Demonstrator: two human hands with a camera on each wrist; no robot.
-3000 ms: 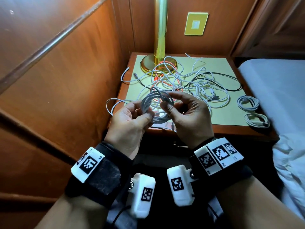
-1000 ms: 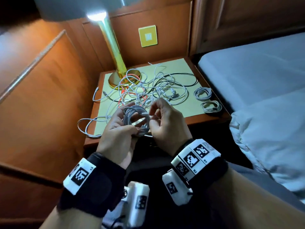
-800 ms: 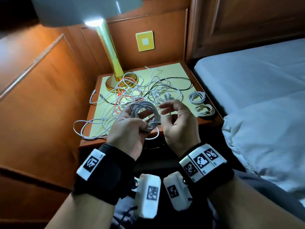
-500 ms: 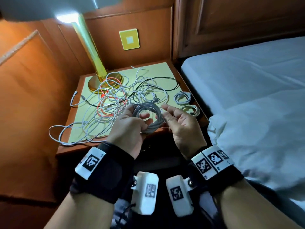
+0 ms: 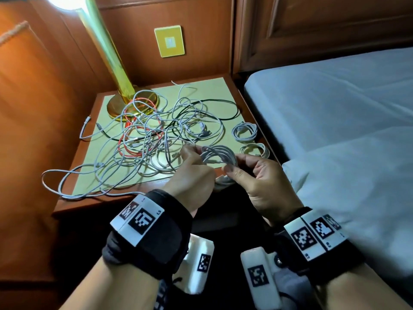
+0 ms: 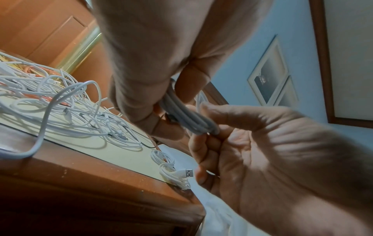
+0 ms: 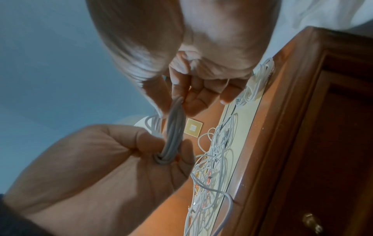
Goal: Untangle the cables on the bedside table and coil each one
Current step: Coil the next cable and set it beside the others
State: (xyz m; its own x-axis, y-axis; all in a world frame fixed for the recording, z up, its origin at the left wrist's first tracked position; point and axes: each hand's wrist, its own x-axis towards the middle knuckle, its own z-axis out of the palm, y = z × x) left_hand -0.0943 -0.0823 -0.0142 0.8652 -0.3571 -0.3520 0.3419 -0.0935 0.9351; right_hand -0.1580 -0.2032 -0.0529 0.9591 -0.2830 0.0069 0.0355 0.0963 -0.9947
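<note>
A grey-white coiled cable (image 5: 220, 155) hangs in the air over the front right of the bedside table (image 5: 93, 199). My left hand (image 5: 194, 156) grips the coil's left side, its fingers curled round the bundle (image 7: 168, 157). On the right side my right hand (image 5: 233, 167) pinches the strands (image 6: 203, 129) between thumb and fingers. A loose tangle of white, red and black cables (image 5: 156, 135) covers the middle and left of the table. Two small white coiled cables (image 5: 244, 132) (image 5: 254, 151) lie at the table's right edge.
A brass lamp base (image 5: 131, 106) stands at the back left, with cables looped over it. One white loop (image 5: 55, 182) hangs past the table's front left edge. The bed (image 5: 335, 108) adjoins the table on the right. Wood panelling (image 5: 33, 108) closes off the left.
Both hands have carried the coil to the right, close to the two small coils. My right hand, which was loose beside the coil, now pinches it. The head view has swung.
</note>
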